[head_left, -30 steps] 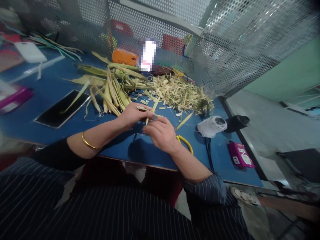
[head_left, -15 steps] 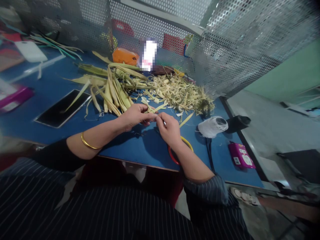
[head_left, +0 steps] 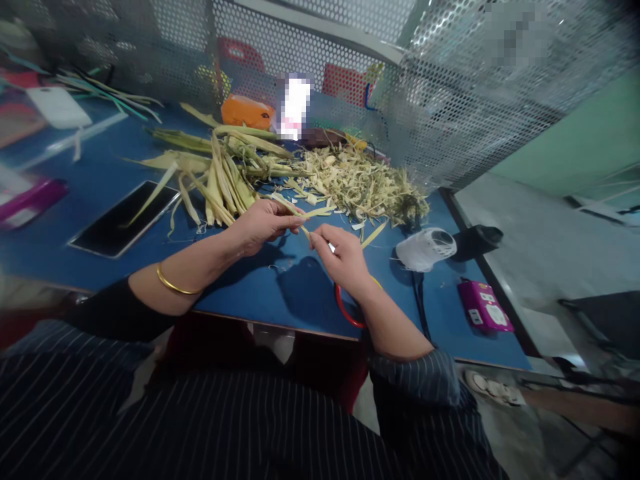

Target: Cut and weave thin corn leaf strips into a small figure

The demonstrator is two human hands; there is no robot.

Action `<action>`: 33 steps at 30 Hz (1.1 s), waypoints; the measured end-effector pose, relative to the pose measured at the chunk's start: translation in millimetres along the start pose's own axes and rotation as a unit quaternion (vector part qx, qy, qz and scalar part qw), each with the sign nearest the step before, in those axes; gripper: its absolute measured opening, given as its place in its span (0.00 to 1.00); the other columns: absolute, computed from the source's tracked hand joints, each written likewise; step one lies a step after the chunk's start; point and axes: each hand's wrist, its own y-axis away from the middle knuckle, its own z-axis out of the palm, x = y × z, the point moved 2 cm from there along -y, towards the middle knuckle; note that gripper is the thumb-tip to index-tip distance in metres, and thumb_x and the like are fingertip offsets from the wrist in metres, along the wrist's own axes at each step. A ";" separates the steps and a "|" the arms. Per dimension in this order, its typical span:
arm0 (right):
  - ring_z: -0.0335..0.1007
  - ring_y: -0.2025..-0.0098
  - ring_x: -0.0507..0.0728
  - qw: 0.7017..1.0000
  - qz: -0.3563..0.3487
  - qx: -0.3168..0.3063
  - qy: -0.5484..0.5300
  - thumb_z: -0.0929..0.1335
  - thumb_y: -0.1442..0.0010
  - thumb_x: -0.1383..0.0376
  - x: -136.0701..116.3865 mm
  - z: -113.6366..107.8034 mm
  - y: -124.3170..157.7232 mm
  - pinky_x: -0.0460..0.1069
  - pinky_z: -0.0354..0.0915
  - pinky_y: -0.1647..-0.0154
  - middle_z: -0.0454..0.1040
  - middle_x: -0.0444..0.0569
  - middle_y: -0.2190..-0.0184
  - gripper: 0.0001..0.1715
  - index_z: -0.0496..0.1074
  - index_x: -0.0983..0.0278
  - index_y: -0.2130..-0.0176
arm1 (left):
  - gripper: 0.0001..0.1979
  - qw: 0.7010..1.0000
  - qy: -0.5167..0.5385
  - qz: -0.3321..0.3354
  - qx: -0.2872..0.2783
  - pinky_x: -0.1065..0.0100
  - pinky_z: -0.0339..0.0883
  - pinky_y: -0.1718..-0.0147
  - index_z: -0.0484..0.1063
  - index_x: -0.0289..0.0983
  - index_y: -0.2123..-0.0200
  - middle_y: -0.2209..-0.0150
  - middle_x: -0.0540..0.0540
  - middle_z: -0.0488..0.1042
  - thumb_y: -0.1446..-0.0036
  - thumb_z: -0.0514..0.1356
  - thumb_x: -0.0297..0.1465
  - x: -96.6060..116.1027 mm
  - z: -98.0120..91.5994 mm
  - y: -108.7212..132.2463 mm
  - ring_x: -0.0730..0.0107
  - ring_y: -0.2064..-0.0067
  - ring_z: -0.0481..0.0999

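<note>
My left hand (head_left: 261, 228) is closed, with thumb and fingers pinching a pale corn husk strip (head_left: 304, 231) above the blue table (head_left: 240, 290). The strip's lower end runs to my right hand (head_left: 343, 259), whose thumb and forefinger are pressed on it. A small bright spot shows among the right hand's fingers; I cannot make out what it is. Just beyond my left hand lies a bundle of long dry corn husks (head_left: 223, 190). Past both hands spreads a heap of shredded husk scraps (head_left: 357, 175).
A red and yellow ring-shaped thing (head_left: 344, 308) lies partly under my right forearm. To the right are a white thread cone (head_left: 423, 250), a black cone (head_left: 477, 241) and a magenta pack (head_left: 485, 307). A dark phone (head_left: 123, 220) lies left. A perforated metal screen (head_left: 350, 50) stands behind.
My hands have moved slightly apart, the left one up and to the left. A stretch of husk strip now shows between them.
</note>
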 end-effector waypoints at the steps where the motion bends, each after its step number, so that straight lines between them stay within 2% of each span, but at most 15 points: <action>1: 0.62 0.74 0.51 1.000 0.001 0.017 0.001 0.61 0.34 0.60 0.6 -2.5 0.6 0.48 0.58 0.67 0.67 0.42 0.79 0.19 0.67 0.62 0.75 | 0.14 1.000 -0.006 0.000 -0.003 0.72 0.36 0.83 0.76 0.31 0.67 0.78 0.51 0.69 0.55 0.69 0.35 -0.2 -0.7 0.4 0.86 0.84 0.48; 3: 0.64 0.72 0.52 0.993 0.005 0.110 0.030 0.63 0.35 0.58 1.7 -11.1 1.8 0.49 0.59 0.64 0.69 0.44 0.77 0.17 0.69 0.62 0.73 | 0.14 0.999 -0.032 0.002 -0.030 0.72 0.38 0.82 0.77 0.32 0.66 0.79 0.52 0.68 0.54 0.68 0.36 -0.7 -0.7 2.1 0.84 0.83 0.50; 5: 0.67 0.65 0.55 0.974 0.009 0.211 0.077 0.66 0.38 0.56 3.0 -19.5 2.4 0.52 0.61 0.58 0.72 0.47 0.70 0.14 0.73 0.61 0.68 | 0.14 0.994 -0.074 0.000 -0.080 0.72 0.42 0.81 0.78 0.33 0.67 0.78 0.51 0.69 0.53 0.68 0.38 -1.6 1.9 5.2 0.82 0.81 0.55; 6: 0.68 0.61 0.57 0.972 0.011 0.221 0.081 0.67 0.39 0.55 4.1 -21.0 1.6 0.53 0.61 0.56 0.73 0.49 0.67 0.12 0.75 0.60 0.66 | 0.14 0.989 -0.098 -0.001 -0.107 0.72 0.45 0.80 0.78 0.33 0.69 0.78 0.49 0.70 0.52 0.67 0.39 -2.4 4.1 7.0 0.80 0.79 0.58; 7: 0.69 0.60 0.57 0.978 0.018 0.196 0.062 0.68 0.40 0.55 6.0 -20.3 0.0 0.54 0.62 0.55 0.74 0.49 0.66 0.12 0.76 0.60 0.65 | 0.15 0.984 -0.121 -0.003 -0.129 0.72 0.48 0.79 0.77 0.33 0.72 0.77 0.49 0.70 0.52 0.66 0.41 -3.4 6.6 8.9 0.79 0.78 0.60; 9: 0.71 0.61 0.57 0.994 0.047 0.087 -0.035 0.68 0.41 0.57 10.8 -12.9 -3.8 0.53 0.64 0.56 0.76 0.49 0.66 0.11 0.77 0.60 0.66 | 0.18 0.975 -0.161 0.000 -0.152 0.71 0.50 0.77 0.74 0.33 0.79 0.80 0.49 0.67 0.50 0.64 0.43 -5.6 11.5 11.9 0.77 0.78 0.60; 11: 0.71 0.64 0.55 0.986 0.086 0.006 -0.143 0.70 0.44 0.58 14.8 -3.5 -5.8 0.51 0.65 0.59 0.76 0.47 0.68 0.09 0.77 0.62 0.69 | 0.19 0.970 -0.184 0.005 -0.159 0.71 0.50 0.77 0.72 0.33 0.82 0.82 0.50 0.63 0.49 0.63 0.42 -7.4 15.6 13.7 0.77 0.78 0.58; 12: 0.71 0.65 0.54 0.977 0.109 0.000 -0.185 0.72 0.45 0.59 16.4 0.1 -6.2 0.50 0.65 0.60 0.76 0.46 0.69 0.08 0.76 0.62 0.70 | 0.18 0.969 -0.188 0.003 -0.159 0.71 0.49 0.77 0.71 0.33 0.82 0.82 0.51 0.63 0.49 0.63 0.42 -8.3 17.2 14.2 0.77 0.78 0.57; 14: 0.70 0.67 0.53 0.959 0.147 0.019 -0.241 0.73 0.48 0.61 18.9 4.8 -6.0 0.49 0.65 0.62 0.76 0.45 0.72 0.07 0.75 0.63 0.72 | 0.16 0.971 -0.182 -0.005 -0.157 0.71 0.48 0.77 0.73 0.33 0.79 0.82 0.51 0.63 0.48 0.63 0.40 -9.7 19.5 14.6 0.77 0.78 0.58; 17: 0.65 0.72 0.51 0.950 0.178 0.056 -0.251 0.72 0.48 0.62 21.7 7.3 -4.6 0.48 0.61 0.67 0.72 0.42 0.77 0.09 0.72 0.63 0.75 | 0.16 0.975 -0.155 -0.003 -0.157 0.71 0.46 0.78 0.73 0.33 0.79 0.82 0.53 0.61 0.48 0.63 0.39 -10.2 20.9 14.9 0.79 0.79 0.56; 20: 0.61 0.73 0.50 0.957 0.171 0.090 -0.216 0.71 0.47 0.62 22.6 7.8 -3.6 0.47 0.59 0.68 0.69 0.40 0.78 0.10 0.70 0.63 0.76 | 0.17 0.973 -0.144 0.001 -0.182 0.71 0.44 0.79 0.73 0.33 0.79 0.83 0.53 0.57 0.48 0.64 0.41 -10.3 21.1 16.0 0.80 0.80 0.52; 24: 0.62 0.72 0.50 0.963 0.149 0.115 -0.193 0.70 0.46 0.63 20.0 9.5 -3.8 0.48 0.59 0.65 0.69 0.40 0.77 0.09 0.70 0.62 0.75 | 0.16 0.964 -0.158 -0.008 -0.213 0.72 0.45 0.80 0.81 0.31 0.68 0.84 0.52 0.60 0.47 0.63 0.40 -10.8 22.1 18.1 0.78 0.79 0.54; 26: 0.62 0.72 0.50 0.959 0.156 0.120 -0.206 0.71 0.47 0.63 20.5 8.8 -4.9 0.48 0.59 0.65 0.69 0.40 0.76 0.08 0.70 0.62 0.75 | 0.15 0.966 -0.155 -0.009 -0.206 0.72 0.47 0.80 0.81 0.31 0.67 0.84 0.52 0.61 0.47 0.64 0.39 -10.6 22.7 18.5 0.79 0.79 0.55; 29: 0.64 0.70 0.50 0.937 0.193 0.134 -0.260 0.69 0.45 0.60 28.8 3.7 -7.1 0.48 0.61 0.63 0.71 0.42 0.74 0.10 0.73 0.62 0.73 | 0.15 0.983 -0.109 -0.014 -0.145 0.74 0.48 0.81 0.80 0.32 0.67 0.82 0.52 0.63 0.48 0.64 0.39 -9.8 21.5 17.1 0.80 0.80 0.56; 33: 0.66 0.72 0.49 0.869 0.288 0.168 -0.365 0.69 0.45 0.57 45.6 -3.5 -8.2 0.47 0.63 0.67 0.72 0.43 0.72 0.11 0.76 0.61 0.66 | 0.15 0.998 -0.032 -0.009 -0.058 0.75 0.46 0.83 0.77 0.32 0.68 0.79 0.51 0.68 0.47 0.64 0.41 -7.3 16.8 12.4 0.82 0.81 0.57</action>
